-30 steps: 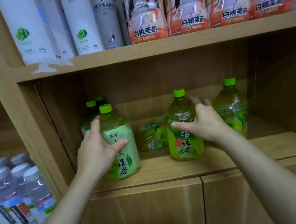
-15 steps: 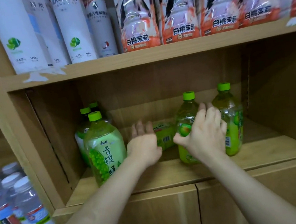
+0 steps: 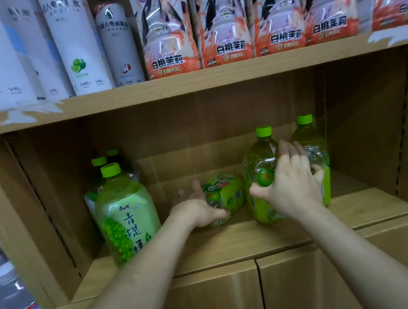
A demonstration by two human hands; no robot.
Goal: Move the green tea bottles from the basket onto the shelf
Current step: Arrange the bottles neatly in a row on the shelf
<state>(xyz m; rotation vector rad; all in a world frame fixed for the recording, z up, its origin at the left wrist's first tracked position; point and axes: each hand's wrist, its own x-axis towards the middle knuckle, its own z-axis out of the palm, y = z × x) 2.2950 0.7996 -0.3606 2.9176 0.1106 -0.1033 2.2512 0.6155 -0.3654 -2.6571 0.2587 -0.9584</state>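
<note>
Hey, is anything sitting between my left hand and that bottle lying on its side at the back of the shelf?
Nothing visible. The left hand is already at the near end of the lying bottle, with open shelf board around it. The upright bottles stand off to its right.

The left hand [image 3: 198,211], off the bottle at lower left [image 3: 126,214], now reaches the toppled bottle [image 3: 223,196] at centre frame.
</note>
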